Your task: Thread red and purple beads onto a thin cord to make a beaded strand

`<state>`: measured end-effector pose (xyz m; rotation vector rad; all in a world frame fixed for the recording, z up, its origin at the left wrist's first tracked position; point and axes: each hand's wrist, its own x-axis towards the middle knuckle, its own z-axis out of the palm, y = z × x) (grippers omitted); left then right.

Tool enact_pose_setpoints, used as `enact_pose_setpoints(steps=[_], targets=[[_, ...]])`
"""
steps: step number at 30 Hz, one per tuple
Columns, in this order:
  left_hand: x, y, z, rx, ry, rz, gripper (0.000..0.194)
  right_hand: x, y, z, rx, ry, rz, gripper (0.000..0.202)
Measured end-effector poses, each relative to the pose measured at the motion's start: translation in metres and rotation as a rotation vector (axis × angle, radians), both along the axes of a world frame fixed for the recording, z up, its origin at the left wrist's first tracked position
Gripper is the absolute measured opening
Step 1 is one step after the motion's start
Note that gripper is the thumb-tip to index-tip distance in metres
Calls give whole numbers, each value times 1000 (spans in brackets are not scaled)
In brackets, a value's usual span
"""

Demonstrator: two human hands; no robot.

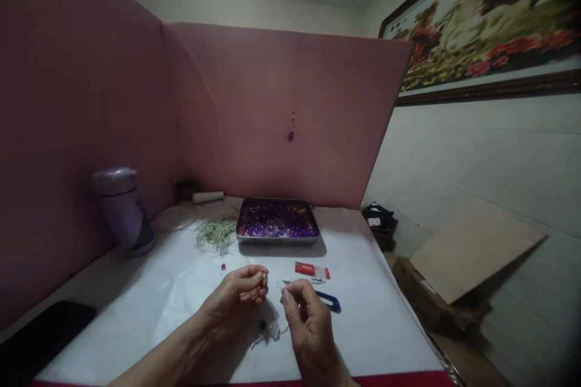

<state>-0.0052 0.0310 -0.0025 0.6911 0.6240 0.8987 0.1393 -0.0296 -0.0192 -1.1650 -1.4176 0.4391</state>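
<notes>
My left hand (242, 285) is closed in a pinch above the white tabletop, with a tiny whitish piece at its fingertips, too small to name. Just to the right, my right hand (307, 314) pinches a thin pale thread between thumb and forefinger. The two hands are a short gap apart. Below them lies a small tangle of clear and white thread (273, 331) beside a dark bead (262, 325). A tool with a blue looped handle (330, 301) lies behind my right hand, partly hidden by it. Near it is a red and clear packet (312, 270).
A metal tray (278, 242) of mostly purple beads stands at the back. Left of it lie green strands (215, 234) and a red bead (223, 266). A lilac tumbler (123, 211) and a black flat object (48, 338) are at left. Pink panels (254, 84) enclose the table's back and left.
</notes>
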Motion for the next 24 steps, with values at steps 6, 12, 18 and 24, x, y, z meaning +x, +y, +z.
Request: enact_pose_setpoints(steps=[6, 12, 18, 24], targets=[[3, -15, 3, -65, -42, -66, 10, 7, -9, 3, -8, -104, -13, 19], [5, -18, 1, -122, -59, -115, 10, 7, -13, 1, -54, -136, 36, 19], [5, -19, 2, -136, -47, -110, 14, 8, -14, -3, -66, -85, 134, 19], [6, -22, 2, -150, -44, -136, 11, 9, -14, -1, -113, 28, 212, 18]])
